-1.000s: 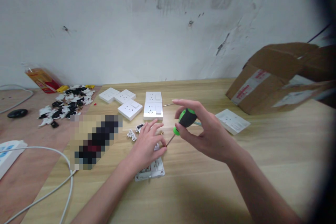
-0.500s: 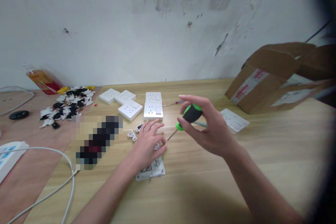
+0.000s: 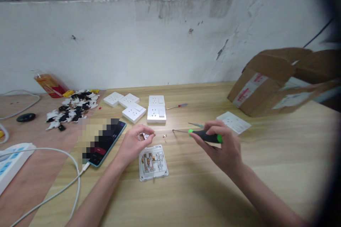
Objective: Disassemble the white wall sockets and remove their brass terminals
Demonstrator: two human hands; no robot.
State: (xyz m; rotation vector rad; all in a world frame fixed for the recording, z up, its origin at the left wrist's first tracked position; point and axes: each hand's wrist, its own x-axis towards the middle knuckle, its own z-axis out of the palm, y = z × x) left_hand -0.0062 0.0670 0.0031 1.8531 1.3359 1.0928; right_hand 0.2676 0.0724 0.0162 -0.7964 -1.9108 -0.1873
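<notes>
My right hand (image 3: 221, 143) grips a black-and-green-handled screwdriver (image 3: 205, 136), held level with its thin shaft pointing left above the wooden table (image 3: 277, 159). My left hand (image 3: 134, 143) has its fingertips pinched on a small white-and-black plastic part (image 3: 145, 136). Just below that hand lies an opened socket back (image 3: 153, 163) with metal contacts showing. Several tiny brass screws (image 3: 165, 137) lie between my hands. A teal-handled tool (image 3: 195, 125) lies partly hidden behind my right hand.
Several assembled white wall sockets (image 3: 156, 114) stand at the back of the table, with a red-handled screwdriver (image 3: 177, 106) beside them. A phone (image 3: 106, 145) on a white cable lies left. A cardboard box (image 3: 266, 85) is at right. A white panel (image 3: 233, 122) lies nearby.
My right hand has lowered and turned the screwdriver from steeply tilted to level. My left hand has moved up and left, uncovering the socket back.
</notes>
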